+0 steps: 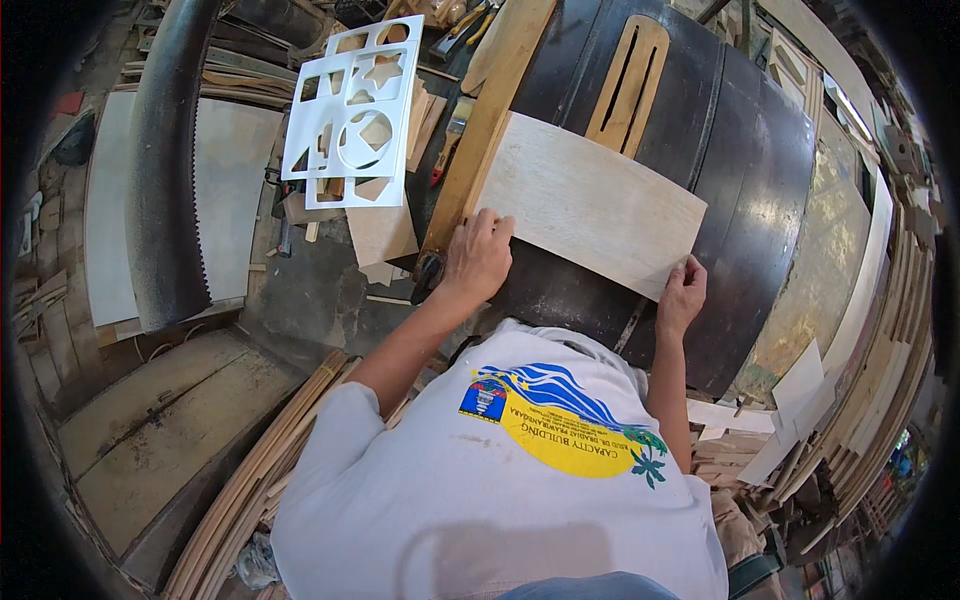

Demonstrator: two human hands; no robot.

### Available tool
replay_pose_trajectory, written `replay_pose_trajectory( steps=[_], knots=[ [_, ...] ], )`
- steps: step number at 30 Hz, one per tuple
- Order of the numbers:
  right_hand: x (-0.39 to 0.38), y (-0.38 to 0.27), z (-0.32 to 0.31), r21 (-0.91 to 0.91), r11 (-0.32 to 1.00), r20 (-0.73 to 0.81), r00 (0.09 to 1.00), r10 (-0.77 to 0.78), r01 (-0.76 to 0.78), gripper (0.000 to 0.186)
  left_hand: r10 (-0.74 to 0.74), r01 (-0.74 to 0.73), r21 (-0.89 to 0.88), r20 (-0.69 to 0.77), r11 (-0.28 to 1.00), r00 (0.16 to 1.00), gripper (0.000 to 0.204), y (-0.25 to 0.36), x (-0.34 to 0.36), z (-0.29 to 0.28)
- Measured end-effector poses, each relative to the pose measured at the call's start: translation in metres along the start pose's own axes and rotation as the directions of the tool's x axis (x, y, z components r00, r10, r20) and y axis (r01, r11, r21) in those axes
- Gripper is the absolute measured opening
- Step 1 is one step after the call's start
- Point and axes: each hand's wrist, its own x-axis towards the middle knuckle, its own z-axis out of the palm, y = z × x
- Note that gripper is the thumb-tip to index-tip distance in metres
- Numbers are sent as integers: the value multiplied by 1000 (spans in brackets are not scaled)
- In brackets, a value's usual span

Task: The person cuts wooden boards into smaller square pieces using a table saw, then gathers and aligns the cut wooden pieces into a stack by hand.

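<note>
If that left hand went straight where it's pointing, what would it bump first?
Probably the thin wooden board: the left hand seems to touch its near edge, though depth is hard to judge.

Here a wood workshop is seen: a saw (165, 180) is spotted left of the table (745, 150), and there, right of it, planks (900, 300) are stacked!

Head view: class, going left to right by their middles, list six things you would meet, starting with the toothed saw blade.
Toothed saw blade → white cut-out stencil → left hand → thin plywood panel → right hand → stacked wooden strips.
</note>
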Motion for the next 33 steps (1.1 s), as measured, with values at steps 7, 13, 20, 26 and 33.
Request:
replay_pose_trajectory(
  steps=[7, 13, 20, 26, 33],
  knots=[
    [5, 3, -13, -476, 836, 124, 962, -243, 272, 46, 297, -306, 134, 85, 942, 951, 51, -18, 32, 15],
    [-4, -25, -25, -485, 814, 277, 939, -204, 320, 47, 315, -333, 122, 147, 935, 938, 57, -18, 39, 17],
    [-27, -20, -15, -425, 645, 476, 763, -438, 635, 61, 299, -323, 173, 151, 931, 942, 50, -10, 44, 12],
    [-25, -13, 6, -454, 662, 389, 801, -455, 596, 57, 336, -358, 171, 146, 918, 931, 50, -12, 58, 12],
    [2, -27, 10, -447, 647, 403, 784, -472, 618, 51, 367, -387, 178, 135, 905, 920, 54, -16, 83, 15]
  ],
)
